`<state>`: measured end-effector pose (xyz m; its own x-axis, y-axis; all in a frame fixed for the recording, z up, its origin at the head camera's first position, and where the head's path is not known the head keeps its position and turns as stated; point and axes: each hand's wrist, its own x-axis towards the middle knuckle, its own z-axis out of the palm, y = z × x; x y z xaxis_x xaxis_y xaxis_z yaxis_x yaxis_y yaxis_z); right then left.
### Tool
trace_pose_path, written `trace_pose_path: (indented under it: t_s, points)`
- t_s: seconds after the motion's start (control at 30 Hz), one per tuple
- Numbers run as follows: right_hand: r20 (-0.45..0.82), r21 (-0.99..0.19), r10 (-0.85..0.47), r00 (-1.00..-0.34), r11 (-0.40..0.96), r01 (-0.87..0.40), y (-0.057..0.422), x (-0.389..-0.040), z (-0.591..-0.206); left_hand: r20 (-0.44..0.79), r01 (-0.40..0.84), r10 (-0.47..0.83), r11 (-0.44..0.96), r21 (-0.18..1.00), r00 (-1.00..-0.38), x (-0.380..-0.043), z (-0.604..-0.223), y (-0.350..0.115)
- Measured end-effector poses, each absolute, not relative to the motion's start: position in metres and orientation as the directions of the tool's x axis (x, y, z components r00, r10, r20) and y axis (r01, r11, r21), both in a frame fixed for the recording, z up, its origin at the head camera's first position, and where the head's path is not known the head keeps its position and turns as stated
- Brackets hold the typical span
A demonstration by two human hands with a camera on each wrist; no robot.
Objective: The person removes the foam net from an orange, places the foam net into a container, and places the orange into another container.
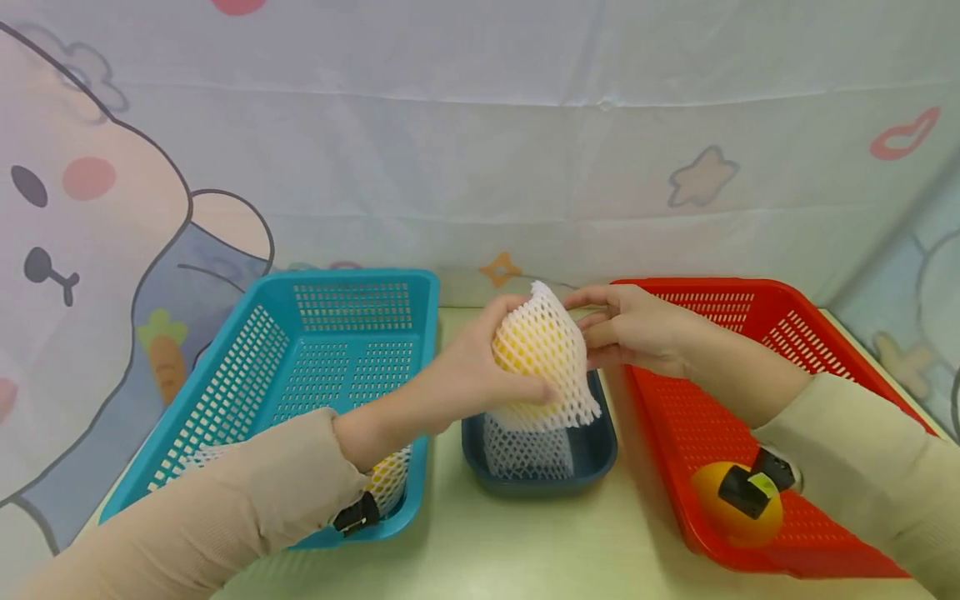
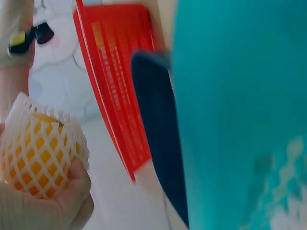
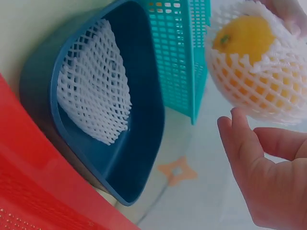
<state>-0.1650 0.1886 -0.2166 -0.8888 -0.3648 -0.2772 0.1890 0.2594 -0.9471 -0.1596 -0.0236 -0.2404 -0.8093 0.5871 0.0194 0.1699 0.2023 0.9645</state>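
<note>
An orange (image 1: 531, 354) wrapped in a white foam net sleeve is gripped by my left hand (image 1: 468, 371), held above the small dark blue bin (image 1: 603, 458). In the right wrist view the orange (image 3: 244, 40) pokes out of the net's open end, its stem spot showing. My right hand (image 1: 637, 329) is close at the sleeve's right side, fingers spread and extended. In the right wrist view its fingertips look slightly apart from the net. Inside the bin lies a flattened foam net (image 3: 96, 91).
A turquoise basket (image 1: 431, 333) at left contains netted fruit (image 1: 390, 483), partly hidden by my left sleeve. At right, a red basket (image 1: 675, 533) holds a bare orange (image 1: 723, 500) beneath my right forearm. A printed cloth (image 1: 525, 167) hangs behind the table.
</note>
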Motion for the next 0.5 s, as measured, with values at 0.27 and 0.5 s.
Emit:
trace_pose_path:
  t_s: [0.27,0.5]
  points:
    - [-0.320,-0.928,-0.389,-0.864,0.311,0.204,0.193,-0.153,-0.215,-0.052,0.053,0.548,0.174,0.983,-0.835,-0.134,-0.248,-0.012]
    - [-0.326,-0.933,-0.539,-0.777,0.315,0.173,0.200,-0.147,-0.218,-0.079,-0.007,0.548,0.132,0.991,-0.833,-0.124,-0.257,-0.006]
